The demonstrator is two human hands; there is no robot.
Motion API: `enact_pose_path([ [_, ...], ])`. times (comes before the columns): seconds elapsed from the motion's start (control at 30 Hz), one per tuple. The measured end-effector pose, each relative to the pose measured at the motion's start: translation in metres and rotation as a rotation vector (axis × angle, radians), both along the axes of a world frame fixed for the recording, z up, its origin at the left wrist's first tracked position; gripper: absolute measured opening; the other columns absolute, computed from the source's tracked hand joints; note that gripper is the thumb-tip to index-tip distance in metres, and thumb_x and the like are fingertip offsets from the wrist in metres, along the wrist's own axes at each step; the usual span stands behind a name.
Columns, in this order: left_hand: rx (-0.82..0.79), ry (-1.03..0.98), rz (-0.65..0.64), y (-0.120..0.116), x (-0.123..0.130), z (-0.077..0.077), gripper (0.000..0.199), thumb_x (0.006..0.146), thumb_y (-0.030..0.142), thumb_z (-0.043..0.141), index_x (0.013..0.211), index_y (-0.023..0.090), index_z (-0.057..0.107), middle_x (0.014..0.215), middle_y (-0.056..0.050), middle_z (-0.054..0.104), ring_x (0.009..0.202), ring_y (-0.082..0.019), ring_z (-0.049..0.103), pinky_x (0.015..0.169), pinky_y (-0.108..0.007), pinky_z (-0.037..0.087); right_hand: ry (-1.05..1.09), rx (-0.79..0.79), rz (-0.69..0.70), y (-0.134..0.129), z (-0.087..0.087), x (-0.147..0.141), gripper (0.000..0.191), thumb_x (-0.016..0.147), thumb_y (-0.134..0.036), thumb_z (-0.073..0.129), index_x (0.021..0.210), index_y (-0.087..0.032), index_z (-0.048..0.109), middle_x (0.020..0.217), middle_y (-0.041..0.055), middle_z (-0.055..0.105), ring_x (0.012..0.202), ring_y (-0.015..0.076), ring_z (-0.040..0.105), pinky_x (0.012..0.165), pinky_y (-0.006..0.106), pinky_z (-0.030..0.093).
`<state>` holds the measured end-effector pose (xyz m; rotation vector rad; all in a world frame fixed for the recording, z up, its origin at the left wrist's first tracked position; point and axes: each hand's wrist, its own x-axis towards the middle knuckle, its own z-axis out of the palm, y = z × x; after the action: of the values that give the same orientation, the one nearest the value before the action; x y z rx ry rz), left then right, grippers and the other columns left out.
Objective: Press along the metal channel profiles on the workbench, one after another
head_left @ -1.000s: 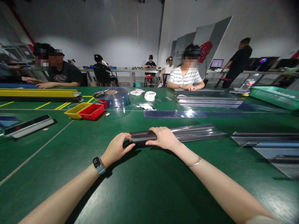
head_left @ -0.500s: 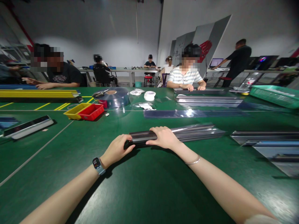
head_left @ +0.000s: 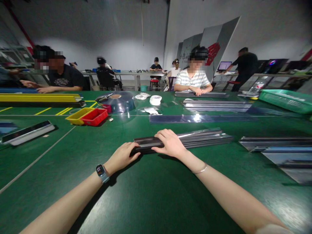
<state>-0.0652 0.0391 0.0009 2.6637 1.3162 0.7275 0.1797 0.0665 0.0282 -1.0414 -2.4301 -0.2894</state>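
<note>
Preferably, the dark strip [head_left: 200, 139], clasped at one end between fingers and thumb of the left hand [head_left: 122, 154] and, farther along, of the right hand [head_left: 172, 144], should be steadied evenly, its length beyond the right fingers kept untwisted.

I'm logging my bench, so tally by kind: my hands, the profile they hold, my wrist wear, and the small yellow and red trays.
Hands: 2 (left hand, right hand)
Dark profile: 1
Wristwatch: 1
Bracelet: 1
Trays: 2 (yellow tray, red tray)
Total: 7
</note>
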Motion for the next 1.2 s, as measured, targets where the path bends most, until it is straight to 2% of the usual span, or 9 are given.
enact_pose_path([
  [0.1, -0.011, 0.0, -0.004, 0.0, 0.0, 0.0, 0.025, 0.08, 0.031, 0.049, 0.104, 0.021, 0.048, 0.1, -0.004, 0.055, 0.092, -0.018, 0.051, 0.081, -0.033, 0.041, 0.0, 0.046, -0.042, -0.004, -0.004, -0.002, 0.042, 0.08, -0.054, 0.039, 0.08, -0.015, 0.055, 0.081, 0.0077, 0.055, 0.079, 0.0186, 0.047, 0.072, 0.031, 0.032],
  [0.17, -0.02, 0.003, -0.007, 0.0, 0.0, 0.001, 0.024, 0.081, 0.031, 0.048, 0.104, 0.022, 0.048, 0.1, -0.004, 0.055, 0.092, -0.018, 0.051, 0.082, -0.033, 0.041, -0.008, 0.044, -0.072, -0.005, -0.009, -0.001, 0.042, 0.082, -0.053, 0.037, 0.074, -0.015, 0.054, 0.074, 0.006, 0.054, 0.073, 0.0166, 0.046, 0.068, 0.028, 0.031],
  [0.4, -0.048, 0.025, -0.006, 0.002, 0.0, 0.001, 0.025, 0.081, 0.032, 0.048, 0.103, 0.021, 0.048, 0.099, -0.004, 0.055, 0.091, -0.019, 0.051, 0.081, -0.034, 0.041, 0.002, 0.021, -0.206, 0.0, -0.022, 0.01, 0.043, 0.085, -0.048, 0.033, 0.072, -0.016, 0.057, 0.07, 0.0047, 0.056, 0.071, 0.0143, 0.048, 0.062, 0.026, 0.028],
  [0.53, -0.043, 0.025, -0.009, 0.002, -0.001, 0.0, 0.025, 0.082, 0.032, 0.047, 0.104, 0.021, 0.048, 0.099, -0.005, 0.054, 0.091, -0.019, 0.051, 0.081, -0.034, 0.041, -0.008, 0.016, -0.266, 0.001, -0.027, 0.007, 0.05, 0.086, -0.05, 0.029, 0.061, -0.016, 0.057, 0.066, 0.0051, 0.056, 0.068, 0.0137, 0.049, 0.058, 0.026, 0.025],
  [0.77, -0.038, 0.027, -0.009, 0.001, 0.0, 0.0, 0.026, 0.082, 0.031, 0.046, 0.105, 0.021, 0.048, 0.102, -0.005, 0.053, 0.093, -0.019, 0.051, 0.082, -0.034, 0.041, -0.026, 0.001, -0.332, 0.0, -0.031, 0.002, 0.056, 0.086, -0.054, 0.026, 0.06, -0.017, 0.058, 0.064, 0.0054, 0.057, 0.063, 0.0132, 0.05, 0.055, 0.026, 0.024],
  [0.87, -0.028, 0.025, -0.009, 0.0, -0.001, 0.0, 0.026, 0.082, 0.032, 0.045, 0.106, 0.021, 0.048, 0.101, -0.005, 0.054, 0.093, -0.019, 0.051, 0.082, -0.034, 0.041, -0.015, 0.007, -0.317, -0.002, -0.031, 0.0, 0.053, 0.086, -0.053, 0.027, 0.062, -0.017, 0.057, 0.065, 0.0056, 0.057, 0.065, 0.0136, 0.05, 0.058, 0.026, 0.026],
  [1.07, -0.004, 0.017, -0.022, 0.0, 0.0, -0.001, 0.024, 0.082, 0.029, 0.046, 0.104, 0.021, 0.048, 0.1, -0.005, 0.054, 0.092, -0.019, 0.051, 0.082, -0.034, 0.041, -0.003, 0.001, -0.151, -0.014, -0.028, -0.013, 0.045, 0.084, -0.054, 0.032, 0.073, -0.017, 0.055, 0.074, 0.0055, 0.057, 0.075, 0.0157, 0.049, 0.067, 0.026, 0.032],
  [1.2, -0.014, -0.012, -0.029, 0.0, 0.001, 0.0, 0.023, 0.081, 0.029, 0.046, 0.103, 0.021, 0.049, 0.099, -0.005, 0.055, 0.091, -0.018, 0.052, 0.081, -0.033, 0.042, -0.023, -0.011, -0.106, -0.015, -0.029, -0.019, 0.043, 0.08, -0.057, 0.039, 0.078, -0.016, 0.053, 0.078, 0.0058, 0.056, 0.078, 0.017, 0.049, 0.07, 0.027, 0.034],
])
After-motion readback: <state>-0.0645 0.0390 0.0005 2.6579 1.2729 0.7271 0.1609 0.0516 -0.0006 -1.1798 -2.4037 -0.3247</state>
